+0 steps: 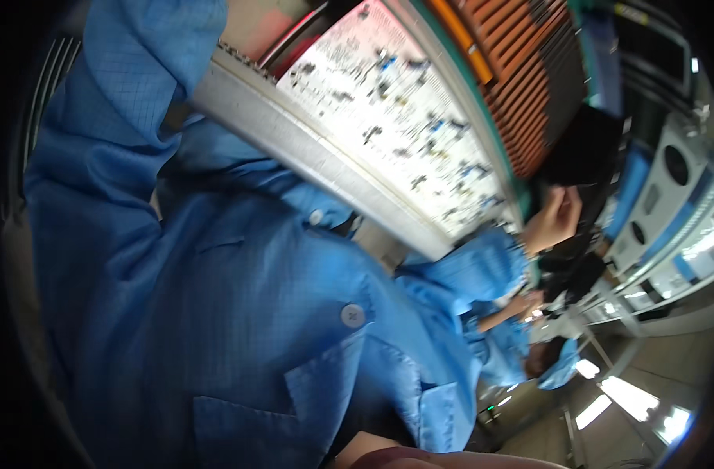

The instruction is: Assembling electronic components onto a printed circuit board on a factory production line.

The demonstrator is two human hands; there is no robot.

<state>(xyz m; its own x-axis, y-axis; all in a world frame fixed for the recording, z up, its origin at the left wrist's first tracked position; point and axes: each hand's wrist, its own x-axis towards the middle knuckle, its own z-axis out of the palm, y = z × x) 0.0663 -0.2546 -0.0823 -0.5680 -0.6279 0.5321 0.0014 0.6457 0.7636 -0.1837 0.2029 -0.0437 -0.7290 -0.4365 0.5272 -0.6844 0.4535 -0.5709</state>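
Note:
My right hand reaches out at the right with its fingers curled together. It is beside a black bin, and whether anything small sits between the fingertips is hidden. My left sleeve runs up the left side and leaves at the top edge, so the left hand is out of sight. Between my arms lies a brightly lit white panel, like a circuit board, dotted with small black, blue and yellowish parts. A grey metal rail borders it on my side.
Orange-brown slatted trays stand beyond a green edge strip. Past my right arm, a co-worker in a blue smock and cap has hands near dark bins. White and blue equipment lines the far right.

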